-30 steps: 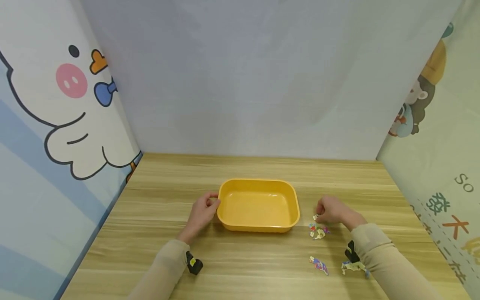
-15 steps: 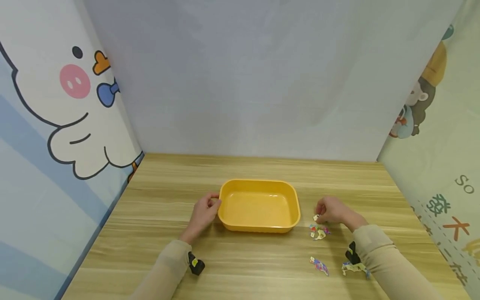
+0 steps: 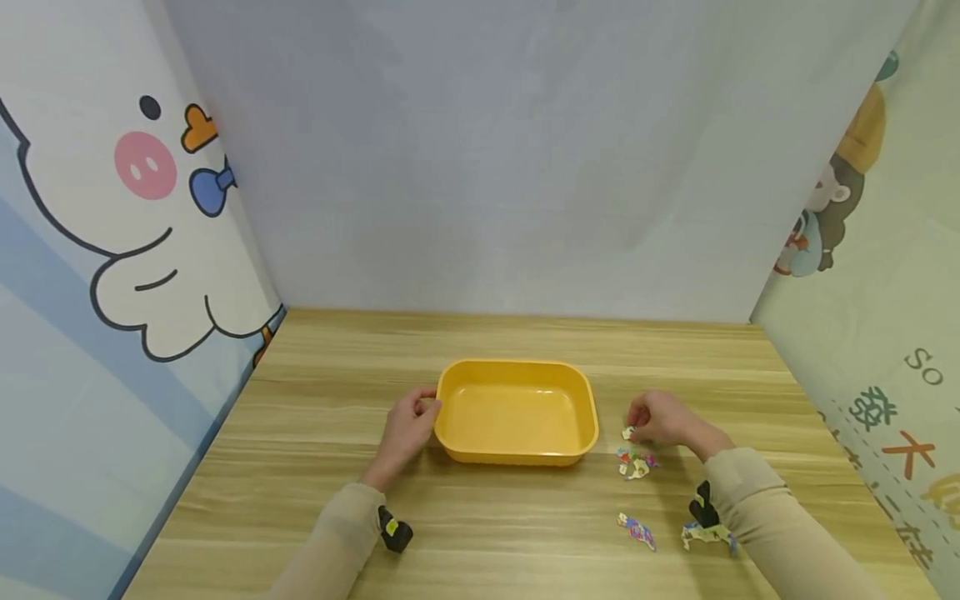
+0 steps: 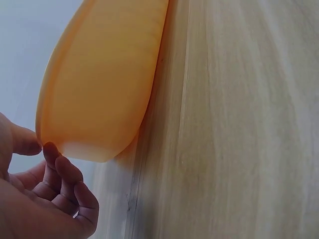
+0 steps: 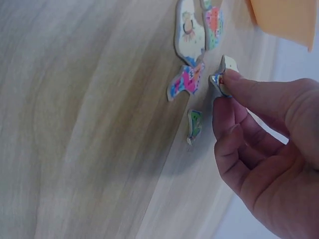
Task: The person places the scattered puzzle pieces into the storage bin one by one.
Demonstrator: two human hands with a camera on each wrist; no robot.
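My left hand (image 3: 407, 429) pinches the rim of a yellow plastic tray (image 3: 517, 457) at its left side. In the left wrist view, the thumb and forefinger meet at the edge of the tray (image 4: 104, 74). To the right of the tray, my right hand (image 3: 663, 419) holds a small flat printed puzzle piece (image 5: 229, 63) between thumb and fingers. Just below that hand lies a small cluster of puzzle pieces (image 3: 637, 467), printed in pink, green and cream. A small green piece (image 5: 195, 124) lies apart from the others in the right wrist view.
Nearer the front, a blue and purple puzzle piece (image 3: 637, 532) lies on the wooden table (image 3: 517, 533). Another pale piece (image 3: 708, 537) is partly covered by the right wrist camera (image 3: 703, 506). A grey cloth (image 3: 510, 167) hangs behind the table, with printed cloths at both sides.
My right hand and the puzzle piece have shifted very slightly left, toward the tray. My left hand keeps its place on the rim.
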